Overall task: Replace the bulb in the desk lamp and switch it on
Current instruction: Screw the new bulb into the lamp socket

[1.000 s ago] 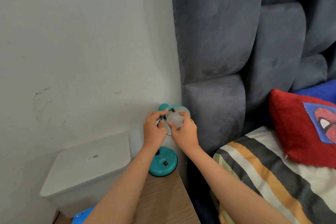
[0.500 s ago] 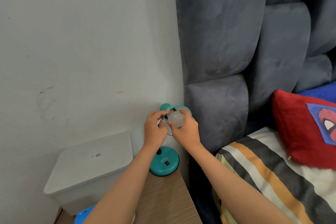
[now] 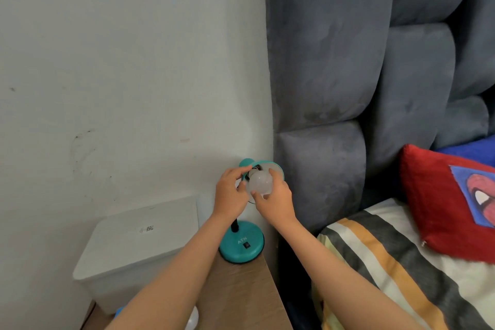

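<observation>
A small teal desk lamp stands on a wooden bedside table, its round base (image 3: pixel 242 245) carrying a black rocker switch (image 3: pixel 246 244). The teal shade (image 3: pixel 273 169) tilts toward me. A frosted white bulb (image 3: pixel 261 182) sits at the mouth of the shade by the socket. My right hand (image 3: pixel 276 201) grips the bulb from below and the right. My left hand (image 3: pixel 231 191) pinches the left side of the shade next to the bulb. The lamp's neck is mostly hidden behind my left wrist. The bulb is unlit.
A white lidded plastic box (image 3: pixel 139 246) sits left of the lamp against the white wall. The wooden table top (image 3: pixel 241 295) runs toward me. A grey padded headboard (image 3: pixel 334 88) rises on the right, with striped bedding (image 3: pixel 388 262) and a red cushion (image 3: pixel 450 201).
My right hand has shifted lower on the bulb, so more of its white globe shows. My left hand stays on the shade. The lamp base has not moved.
</observation>
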Action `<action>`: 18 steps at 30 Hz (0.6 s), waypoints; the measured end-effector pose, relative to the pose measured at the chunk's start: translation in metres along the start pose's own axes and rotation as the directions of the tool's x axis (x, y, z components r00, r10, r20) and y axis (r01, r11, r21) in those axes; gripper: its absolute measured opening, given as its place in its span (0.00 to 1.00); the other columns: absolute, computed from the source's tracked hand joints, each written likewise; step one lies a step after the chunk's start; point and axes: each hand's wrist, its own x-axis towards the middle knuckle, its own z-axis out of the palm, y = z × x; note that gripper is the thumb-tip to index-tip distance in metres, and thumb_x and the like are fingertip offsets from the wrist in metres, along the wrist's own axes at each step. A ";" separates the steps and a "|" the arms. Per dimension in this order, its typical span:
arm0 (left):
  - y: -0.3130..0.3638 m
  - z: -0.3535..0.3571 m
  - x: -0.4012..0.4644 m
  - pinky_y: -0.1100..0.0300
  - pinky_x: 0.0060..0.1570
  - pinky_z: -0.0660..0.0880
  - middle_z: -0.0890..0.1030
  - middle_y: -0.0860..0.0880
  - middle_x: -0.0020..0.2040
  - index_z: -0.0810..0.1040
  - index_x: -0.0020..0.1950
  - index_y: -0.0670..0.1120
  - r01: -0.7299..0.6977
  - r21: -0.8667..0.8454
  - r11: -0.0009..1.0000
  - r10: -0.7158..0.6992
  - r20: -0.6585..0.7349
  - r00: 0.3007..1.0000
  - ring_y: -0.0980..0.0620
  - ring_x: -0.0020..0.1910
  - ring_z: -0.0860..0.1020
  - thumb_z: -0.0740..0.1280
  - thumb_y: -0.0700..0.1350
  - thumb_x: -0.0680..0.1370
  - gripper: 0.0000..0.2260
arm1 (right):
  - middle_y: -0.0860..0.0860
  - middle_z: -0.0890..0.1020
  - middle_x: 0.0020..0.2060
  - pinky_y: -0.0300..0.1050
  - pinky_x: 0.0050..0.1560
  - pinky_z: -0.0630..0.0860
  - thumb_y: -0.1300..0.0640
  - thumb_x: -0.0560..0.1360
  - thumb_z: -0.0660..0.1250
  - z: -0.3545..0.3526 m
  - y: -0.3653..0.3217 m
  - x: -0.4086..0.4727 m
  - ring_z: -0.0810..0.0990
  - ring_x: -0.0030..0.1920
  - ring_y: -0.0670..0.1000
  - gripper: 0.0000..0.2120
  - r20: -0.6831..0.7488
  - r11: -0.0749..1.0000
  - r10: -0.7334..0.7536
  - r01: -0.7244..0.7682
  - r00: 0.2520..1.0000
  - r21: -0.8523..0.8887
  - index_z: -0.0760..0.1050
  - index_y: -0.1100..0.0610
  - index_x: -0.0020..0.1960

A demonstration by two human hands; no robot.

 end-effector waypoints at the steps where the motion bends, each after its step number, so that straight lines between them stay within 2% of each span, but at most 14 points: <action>1: 0.002 -0.002 -0.002 0.74 0.55 0.68 0.76 0.50 0.57 0.76 0.61 0.48 0.000 0.002 1.000 0.000 0.017 1.000 0.55 0.56 0.73 0.61 0.32 0.76 0.18 | 0.60 0.71 0.62 0.47 0.58 0.75 0.58 0.71 0.70 -0.002 -0.001 -0.002 0.73 0.60 0.58 0.33 -0.004 1.000 0.005 -0.005 1.000 -0.015 0.59 0.58 0.71; 3: 0.004 -0.006 -0.009 0.64 0.60 0.68 0.75 0.50 0.60 0.74 0.64 0.49 0.020 0.012 1.000 -0.021 0.034 0.999 0.55 0.58 0.72 0.61 0.35 0.77 0.17 | 0.61 0.70 0.61 0.42 0.53 0.72 0.59 0.72 0.68 -0.007 -0.005 -0.008 0.74 0.58 0.58 0.31 -0.037 0.999 0.009 -0.010 0.999 -0.038 0.60 0.59 0.71; 4: 0.004 -0.009 -0.014 0.62 0.60 0.68 0.75 0.50 0.62 0.72 0.65 0.49 0.041 0.018 0.999 -0.042 0.035 0.999 0.54 0.60 0.72 0.62 0.37 0.77 0.17 | 0.61 0.70 0.61 0.41 0.51 0.71 0.59 0.73 0.67 -0.008 -0.009 -0.013 0.75 0.56 0.58 0.29 -0.063 0.999 -0.002 -0.001 0.998 -0.038 0.61 0.60 0.71; 9: -0.010 -0.038 -0.042 0.62 0.62 0.66 0.73 0.48 0.66 0.69 0.68 0.47 0.130 0.048 0.990 -0.130 -0.003 0.992 0.50 0.66 0.70 0.63 0.40 0.77 0.19 | 0.57 0.72 0.61 0.44 0.53 0.75 0.58 0.74 0.66 0.000 -0.025 -0.038 0.77 0.57 0.56 0.22 -0.123 0.992 -0.121 0.117 0.985 -0.036 0.67 0.59 0.67; 14: -0.034 -0.087 -0.073 0.59 0.62 0.67 0.72 0.46 0.66 0.69 0.67 0.45 0.212 0.094 0.973 -0.203 -0.093 0.975 0.48 0.65 0.71 0.64 0.41 0.77 0.18 | 0.55 0.75 0.57 0.47 0.54 0.76 0.58 0.74 0.65 0.030 -0.041 -0.062 0.77 0.55 0.53 0.20 -0.014 0.972 -0.224 0.223 0.974 -0.072 0.68 0.58 0.64; 18: -0.061 -0.133 -0.093 0.54 0.65 0.67 0.71 0.43 0.66 0.68 0.68 0.44 0.320 0.186 0.929 -0.296 -0.146 0.944 0.46 0.65 0.70 0.65 0.44 0.76 0.20 | 0.56 0.76 0.58 0.49 0.57 0.75 0.57 0.74 0.65 0.065 -0.050 -0.076 0.76 0.58 0.53 0.21 0.124 0.981 -0.182 0.189 0.975 -0.045 0.68 0.58 0.65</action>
